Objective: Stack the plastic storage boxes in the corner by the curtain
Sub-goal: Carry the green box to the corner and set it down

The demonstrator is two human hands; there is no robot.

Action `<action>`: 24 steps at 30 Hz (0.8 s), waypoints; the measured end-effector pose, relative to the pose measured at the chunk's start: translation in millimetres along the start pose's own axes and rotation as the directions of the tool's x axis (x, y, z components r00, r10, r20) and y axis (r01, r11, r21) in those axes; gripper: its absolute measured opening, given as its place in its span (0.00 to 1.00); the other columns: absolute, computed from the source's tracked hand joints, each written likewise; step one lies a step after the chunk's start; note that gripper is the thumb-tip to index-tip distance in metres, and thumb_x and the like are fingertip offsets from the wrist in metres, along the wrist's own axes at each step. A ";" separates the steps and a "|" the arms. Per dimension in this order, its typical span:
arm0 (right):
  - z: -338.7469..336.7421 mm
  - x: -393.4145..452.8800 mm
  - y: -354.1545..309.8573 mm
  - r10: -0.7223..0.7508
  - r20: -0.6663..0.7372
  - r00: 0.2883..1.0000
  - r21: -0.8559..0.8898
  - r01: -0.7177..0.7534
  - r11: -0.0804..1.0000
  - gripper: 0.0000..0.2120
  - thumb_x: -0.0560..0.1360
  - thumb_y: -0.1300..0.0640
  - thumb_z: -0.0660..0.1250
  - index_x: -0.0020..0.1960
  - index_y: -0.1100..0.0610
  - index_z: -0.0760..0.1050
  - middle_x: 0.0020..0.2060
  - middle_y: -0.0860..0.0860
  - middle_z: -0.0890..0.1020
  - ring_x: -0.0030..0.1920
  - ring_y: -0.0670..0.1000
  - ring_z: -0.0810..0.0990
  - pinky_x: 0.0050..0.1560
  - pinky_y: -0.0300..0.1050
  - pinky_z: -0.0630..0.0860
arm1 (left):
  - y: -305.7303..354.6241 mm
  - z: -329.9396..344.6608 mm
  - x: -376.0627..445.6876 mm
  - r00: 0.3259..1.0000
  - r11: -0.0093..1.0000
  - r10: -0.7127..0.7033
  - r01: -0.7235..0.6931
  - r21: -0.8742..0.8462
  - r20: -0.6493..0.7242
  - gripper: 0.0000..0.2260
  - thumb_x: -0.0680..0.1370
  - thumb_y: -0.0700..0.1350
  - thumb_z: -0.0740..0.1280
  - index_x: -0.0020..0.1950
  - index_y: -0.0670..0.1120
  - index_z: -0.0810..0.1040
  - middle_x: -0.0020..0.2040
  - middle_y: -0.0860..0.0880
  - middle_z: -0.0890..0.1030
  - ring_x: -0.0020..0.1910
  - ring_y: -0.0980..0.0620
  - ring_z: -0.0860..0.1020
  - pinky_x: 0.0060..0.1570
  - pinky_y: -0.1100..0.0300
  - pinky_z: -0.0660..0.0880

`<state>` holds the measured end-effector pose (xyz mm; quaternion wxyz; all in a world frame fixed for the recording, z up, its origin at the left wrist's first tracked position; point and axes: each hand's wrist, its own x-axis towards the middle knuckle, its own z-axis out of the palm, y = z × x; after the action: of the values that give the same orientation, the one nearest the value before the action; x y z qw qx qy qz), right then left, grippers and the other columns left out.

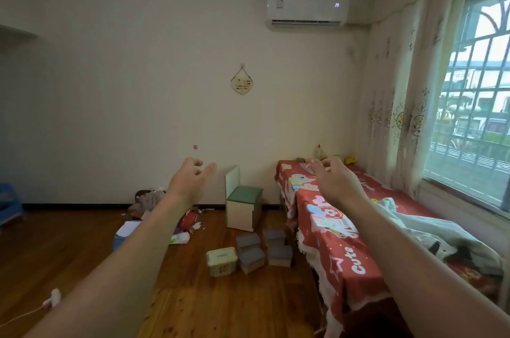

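Head view: four grey-lidded boxes, one green box on floor.

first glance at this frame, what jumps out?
Two bare arms stretched forward mid-frame, left hand and right hand both empty with loosely curled fingers. Right of them, a long table under a red cartoon cloth runs along the window. On the wooden floor beside it sits a cluster of grey-lidded boxes and a pale green box.

You've got four grey-lidded boxes lower centre of frame, one green-lidded box beside them, one green-topped stool, two hands.
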<state>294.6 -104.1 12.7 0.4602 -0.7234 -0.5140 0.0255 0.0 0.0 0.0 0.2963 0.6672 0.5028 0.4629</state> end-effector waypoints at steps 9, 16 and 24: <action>34.2 85.1 52.4 -0.017 0.055 0.998 -0.025 0.018 1.000 0.27 0.79 0.36 0.52 0.67 0.54 0.70 0.59 0.52 0.79 0.53 0.50 0.74 0.50 0.46 0.66 | -9.0 71.8 74.2 0.999 0.998 -0.040 0.040 0.040 -0.008 0.22 0.80 0.60 0.61 0.67 0.47 0.68 0.59 0.42 0.78 0.59 0.39 0.77 0.53 0.46 0.77; 56.4 141.9 82.3 -0.003 0.084 0.996 0.003 0.003 1.000 0.26 0.80 0.36 0.53 0.68 0.54 0.68 0.61 0.54 0.78 0.57 0.55 0.75 0.50 0.47 0.67 | -26.1 109.5 121.5 0.999 0.994 -0.037 0.040 0.097 -0.030 0.23 0.78 0.63 0.61 0.66 0.49 0.69 0.52 0.48 0.78 0.54 0.45 0.78 0.54 0.45 0.78; 98.4 179.8 95.5 -0.010 0.152 0.988 0.001 0.010 1.000 0.24 0.81 0.39 0.55 0.68 0.55 0.68 0.59 0.55 0.78 0.50 0.52 0.71 0.49 0.47 0.66 | -62.3 130.3 169.0 0.998 0.990 -0.063 0.067 0.127 -0.029 0.22 0.79 0.62 0.60 0.66 0.49 0.68 0.55 0.40 0.80 0.55 0.44 0.78 0.58 0.44 0.75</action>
<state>397.8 92.2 -31.6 0.4200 -0.7169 -0.5509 0.0782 105.7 188.7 -51.2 0.2615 0.6622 0.5566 0.4281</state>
